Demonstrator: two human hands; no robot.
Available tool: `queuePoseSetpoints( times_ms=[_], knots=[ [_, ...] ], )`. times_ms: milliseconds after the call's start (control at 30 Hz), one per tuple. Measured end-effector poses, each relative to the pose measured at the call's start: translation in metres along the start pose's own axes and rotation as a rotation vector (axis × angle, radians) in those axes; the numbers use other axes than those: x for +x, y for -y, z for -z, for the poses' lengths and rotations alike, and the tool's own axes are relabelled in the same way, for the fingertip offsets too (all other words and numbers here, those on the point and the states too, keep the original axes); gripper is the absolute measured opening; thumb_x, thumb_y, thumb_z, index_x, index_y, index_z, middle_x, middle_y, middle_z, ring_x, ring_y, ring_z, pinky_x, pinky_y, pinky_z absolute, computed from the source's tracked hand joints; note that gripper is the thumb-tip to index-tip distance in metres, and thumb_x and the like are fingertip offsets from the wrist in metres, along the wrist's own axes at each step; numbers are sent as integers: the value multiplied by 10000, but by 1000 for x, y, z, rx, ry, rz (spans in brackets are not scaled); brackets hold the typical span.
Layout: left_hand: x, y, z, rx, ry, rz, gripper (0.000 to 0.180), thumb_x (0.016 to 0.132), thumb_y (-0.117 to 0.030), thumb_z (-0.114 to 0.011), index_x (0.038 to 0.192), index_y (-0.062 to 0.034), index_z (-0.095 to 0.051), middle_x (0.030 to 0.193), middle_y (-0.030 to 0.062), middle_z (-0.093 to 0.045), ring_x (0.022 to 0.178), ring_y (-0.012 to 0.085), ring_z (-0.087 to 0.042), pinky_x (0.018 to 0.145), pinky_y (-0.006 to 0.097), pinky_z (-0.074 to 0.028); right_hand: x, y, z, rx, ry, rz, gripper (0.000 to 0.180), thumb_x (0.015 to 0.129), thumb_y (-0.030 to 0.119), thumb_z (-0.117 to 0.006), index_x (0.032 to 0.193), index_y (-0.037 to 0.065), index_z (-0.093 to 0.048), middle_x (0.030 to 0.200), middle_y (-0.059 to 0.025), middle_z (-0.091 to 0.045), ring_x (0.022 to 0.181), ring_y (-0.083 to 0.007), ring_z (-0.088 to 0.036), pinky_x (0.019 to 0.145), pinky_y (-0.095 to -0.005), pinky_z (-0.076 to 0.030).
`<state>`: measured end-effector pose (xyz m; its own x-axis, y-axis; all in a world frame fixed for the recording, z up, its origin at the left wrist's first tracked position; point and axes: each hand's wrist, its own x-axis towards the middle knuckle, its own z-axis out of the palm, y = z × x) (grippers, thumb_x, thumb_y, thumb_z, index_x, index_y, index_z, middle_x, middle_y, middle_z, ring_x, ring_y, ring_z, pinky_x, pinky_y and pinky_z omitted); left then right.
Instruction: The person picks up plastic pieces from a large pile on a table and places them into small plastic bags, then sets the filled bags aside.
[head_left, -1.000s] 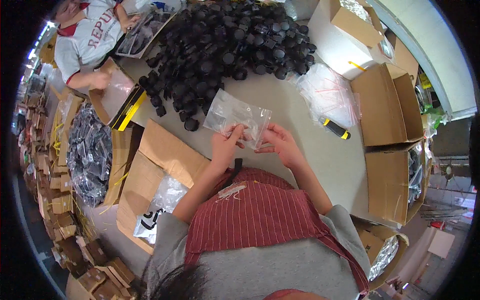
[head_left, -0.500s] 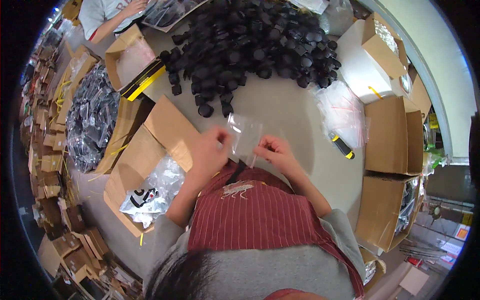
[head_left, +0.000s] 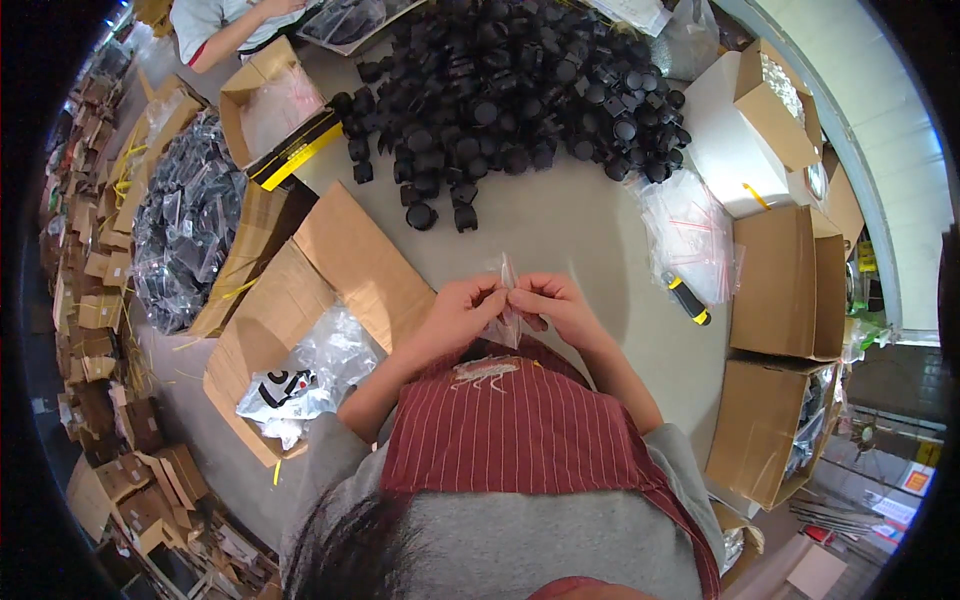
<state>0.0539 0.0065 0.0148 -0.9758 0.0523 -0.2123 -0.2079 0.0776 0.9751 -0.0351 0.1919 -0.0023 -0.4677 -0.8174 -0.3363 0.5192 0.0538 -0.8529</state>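
Close to my apron, both hands pinch one small clear plastic bag (head_left: 507, 268). It stands edge-on and looks narrow, its upper end rising above the fingers. My left hand (head_left: 462, 312) is closed on its left side and my right hand (head_left: 560, 308) on its right, thumbs nearly touching. Whether anything lies inside the bag cannot be made out. Beyond the hands spreads a large heap of black plastic parts (head_left: 480, 110) with round faces. To the right lies a stack of clear bags with red lines (head_left: 690, 225), beside a black and yellow utility knife (head_left: 687, 298).
At left, an open cardboard box (head_left: 370, 255) holds crumpled clear plastic, near a larger box of bagged dark parts (head_left: 190, 220). A smaller carton (head_left: 240, 110) stands behind it. More cardboard boxes (head_left: 785, 280) line the right side. Another person's arm (head_left: 225, 40) shows at the far left.
My hands have come together, the left one moving right and down. The bag, earlier spread flat between them, is now pinched narrow and edge-on. The view has shifted slightly.
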Motion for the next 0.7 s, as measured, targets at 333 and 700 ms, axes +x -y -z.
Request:
queuePoseSetpoints(
  times_ms=[333,700],
  knots=[
    [2,27,12,945,-465,-408,130,783,-139,-673,791,-54,-575,780,129,-647,746,306,-642,632,414,-510,20,-2,2,-1417,-554,745,287,775,85,-669,1058,87,-621,918,-109,-603,719,-254,-633,534,-343,-493],
    [6,38,8,774,-538,-43,165,835,-169,-666,907,-70,-555,862,122,-615,850,331,-623,683,441,-503,40,-10,17,-929,-549,576,441,776,1,-661,1189,83,-532,1191,-103,-546,814,-266,-633,664,-351,-524]
  ],
)
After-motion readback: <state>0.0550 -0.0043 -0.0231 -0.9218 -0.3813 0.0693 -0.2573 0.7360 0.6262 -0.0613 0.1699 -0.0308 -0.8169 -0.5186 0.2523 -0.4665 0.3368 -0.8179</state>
